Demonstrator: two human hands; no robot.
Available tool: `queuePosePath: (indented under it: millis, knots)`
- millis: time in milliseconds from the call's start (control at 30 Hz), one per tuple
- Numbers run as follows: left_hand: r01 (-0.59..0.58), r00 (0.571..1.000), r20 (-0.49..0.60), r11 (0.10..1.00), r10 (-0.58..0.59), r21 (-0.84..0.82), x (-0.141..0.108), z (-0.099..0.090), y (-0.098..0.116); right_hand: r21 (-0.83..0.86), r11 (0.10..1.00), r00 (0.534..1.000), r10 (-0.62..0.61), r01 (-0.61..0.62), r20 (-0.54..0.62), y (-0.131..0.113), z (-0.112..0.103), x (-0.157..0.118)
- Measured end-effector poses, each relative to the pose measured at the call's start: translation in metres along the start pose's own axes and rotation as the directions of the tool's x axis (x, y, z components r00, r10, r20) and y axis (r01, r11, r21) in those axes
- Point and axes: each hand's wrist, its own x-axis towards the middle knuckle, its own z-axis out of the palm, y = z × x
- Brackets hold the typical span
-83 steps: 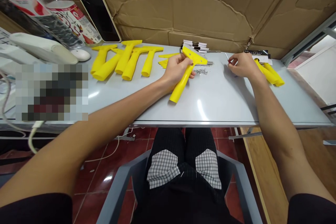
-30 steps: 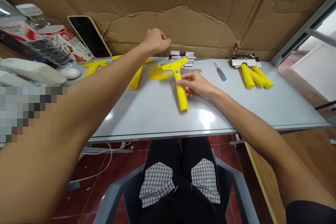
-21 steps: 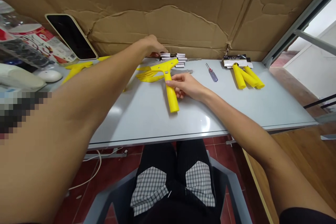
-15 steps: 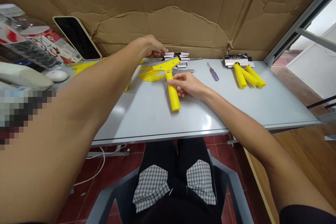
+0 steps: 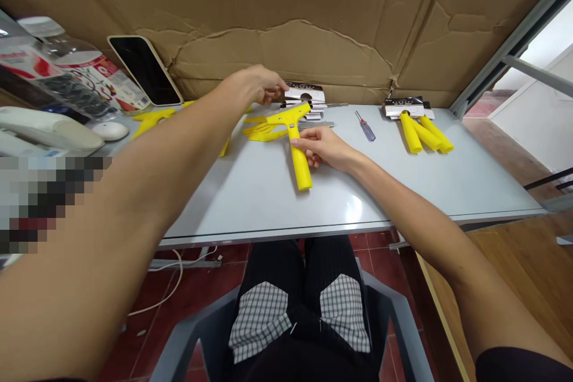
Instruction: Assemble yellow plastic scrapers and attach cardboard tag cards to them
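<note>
My right hand (image 5: 326,146) is closed around the yellow T-shaped scraper handle (image 5: 301,161), with the thumb on its grip and the wide head pointing away from me. Behind that head, my left hand (image 5: 268,86) pinches the edge of a white-and-black cardboard sleeve (image 5: 308,94) with a cut-out, tilted up from a small stack of similar sleeves. Flat yellow pieces (image 5: 264,132) lie left of the handle, and thin metal strips (image 5: 319,125) lie just behind my right hand.
Several carded yellow handles (image 5: 425,133) lie at the right, with a screwdriver (image 5: 366,127) nearer the middle. More yellow handles (image 5: 152,119) are partly hidden by my left arm. A phone (image 5: 144,70), drink bottles (image 5: 89,65) and a white mouse (image 5: 110,131) stand left. Cardboard (image 5: 268,6) walls the back.
My left hand has taken hold of the top sleeve and lifted its edge, so its printed face and cut-out show. The right hand keeps the scraper handle, nearly unmoved.
</note>
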Motion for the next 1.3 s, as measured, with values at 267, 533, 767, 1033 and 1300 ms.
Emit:
queuePosePath:
  millis: [267,533,767,1033,1300]
  knots:
    - [-0.127,0.97,-0.232,0.966,0.073,-0.224,-0.083,-0.011,-0.01,0.024,1.0,1.0,0.002,-0.002,-0.005,0.003,-0.002,0.001]
    - [-0.298,0.946,-0.273,0.794,0.173,-0.53,-0.153,-0.004,-0.062,0.081,0.996,0.998,-0.048,0.045,0.028,0.005,-0.009,0.003]
    - [-0.226,0.972,-0.193,0.767,0.135,-0.601,-0.157,0.008,-0.077,0.045,0.994,0.992,-0.098,0.095,0.083,0.006,-0.012,0.001]
    - [-0.278,0.952,-0.287,0.699,0.108,-0.659,-0.145,-0.005,-0.077,0.005,0.991,0.991,-0.135,0.135,0.009,-0.005,-0.025,-0.003]
    - [-0.133,0.959,0.183,0.912,0.218,-0.389,-0.16,0.004,-0.088,0.009,0.97,0.854,-0.208,0.241,-0.478,-0.017,-0.048,0.003]
